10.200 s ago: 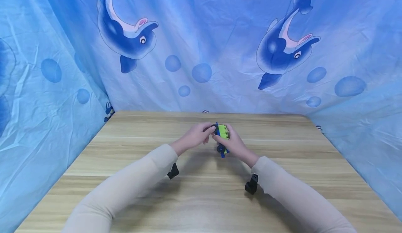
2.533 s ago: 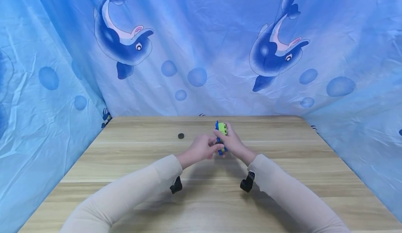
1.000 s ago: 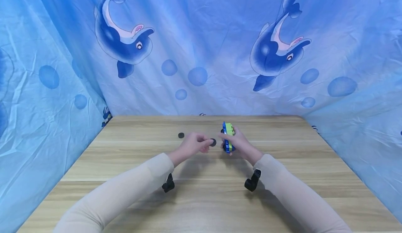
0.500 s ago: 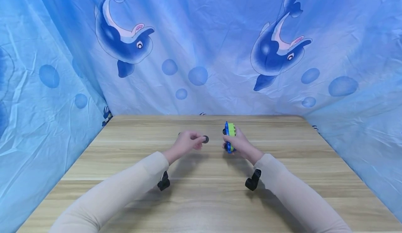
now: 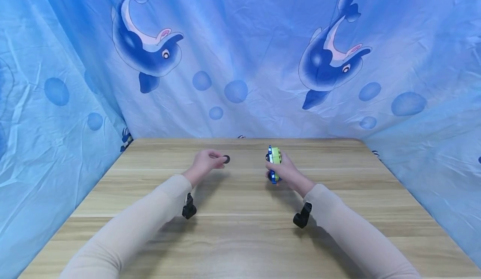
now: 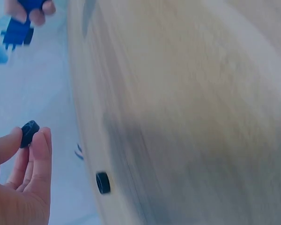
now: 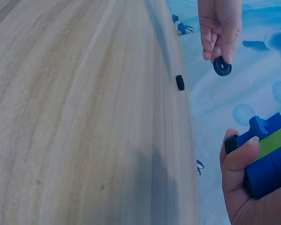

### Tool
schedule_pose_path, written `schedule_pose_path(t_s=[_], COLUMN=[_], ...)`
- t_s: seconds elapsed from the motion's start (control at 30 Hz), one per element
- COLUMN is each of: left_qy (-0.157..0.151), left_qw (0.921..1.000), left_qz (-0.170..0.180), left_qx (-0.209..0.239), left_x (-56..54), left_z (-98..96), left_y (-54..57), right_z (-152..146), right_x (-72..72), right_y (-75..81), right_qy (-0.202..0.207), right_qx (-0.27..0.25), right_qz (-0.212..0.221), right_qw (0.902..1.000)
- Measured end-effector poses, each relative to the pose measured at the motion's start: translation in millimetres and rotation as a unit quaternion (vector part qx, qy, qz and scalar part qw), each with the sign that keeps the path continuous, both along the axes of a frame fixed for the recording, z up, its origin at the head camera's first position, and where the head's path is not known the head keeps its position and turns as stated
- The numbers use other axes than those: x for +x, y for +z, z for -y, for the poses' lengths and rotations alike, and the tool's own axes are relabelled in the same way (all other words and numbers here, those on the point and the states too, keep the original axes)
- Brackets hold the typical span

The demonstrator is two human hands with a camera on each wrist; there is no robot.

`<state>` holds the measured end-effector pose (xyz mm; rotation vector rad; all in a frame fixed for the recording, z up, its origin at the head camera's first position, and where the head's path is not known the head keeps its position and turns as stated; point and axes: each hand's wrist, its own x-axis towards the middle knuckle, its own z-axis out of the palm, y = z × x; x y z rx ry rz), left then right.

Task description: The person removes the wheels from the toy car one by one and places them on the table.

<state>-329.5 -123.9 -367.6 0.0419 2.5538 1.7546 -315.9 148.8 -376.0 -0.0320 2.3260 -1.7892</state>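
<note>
Out to the left, above the table, my left hand (image 5: 208, 162) pinches a small black toy wheel (image 5: 226, 159) between thumb and fingers. The wheel's round centre shows in the right wrist view, where the wheel (image 7: 222, 66) hangs from the fingertips. Farther right, my right hand (image 5: 287, 170) grips a toy car (image 5: 276, 155) built of blue and lime-green bricks, its thumb across the side. A black wheel (image 7: 231, 144) sits on the car beside the thumb. Another loose wheel (image 6: 103, 183) rests on the table near its far edge; in the head view the left hand hides it.
The wood-grain table (image 5: 240, 237) stretches out under both arms. Behind it hangs a blue curtain (image 5: 240, 53) printed with dolphins, which also runs along both sides. A black wrist camera (image 5: 189, 206) sits below the left cuff, another camera (image 5: 302, 216) below the right.
Earlier both hands were together at the car, and one wheel was then laid on the table. Since then my left hand has drawn away leftward with a second wheel; the right hand shifted slightly right.
</note>
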Motion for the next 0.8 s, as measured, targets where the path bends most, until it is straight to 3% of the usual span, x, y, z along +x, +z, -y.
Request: schedule_pose_path(t_s=[0.23, 0.4, 0.63, 0.8], left_qy=[0.032, 0.058, 0.091, 0.097], left_qw=[0.9994, 0.9982, 0.9952, 0.9937], left_qz=[-0.004, -0.014, 0.002, 0.007], left_qx=[0.011, -0.006, -0.036, -0.056], left_x=[-11.2, -17.1, -24.4, -25.4], left_z=[20.5, 31.2, 45.8, 56.6], left_y=[-2.9, -7.0, -9.3, -11.4], right_z=[0, 1, 3, 6], right_x=[1.6, 3.2, 3.8, 3.5], right_y=[-1.7, -0.8, -0.7, -1.6], right_qy=[0.017, 0.027, 0.024, 0.034], right_qx=[-0.008, -0.026, -0.033, -0.044], right_qz=[-0.005, 0.011, 0.014, 0.016], right_qw=[0.9998, 0.9992, 0.9991, 0.9983])
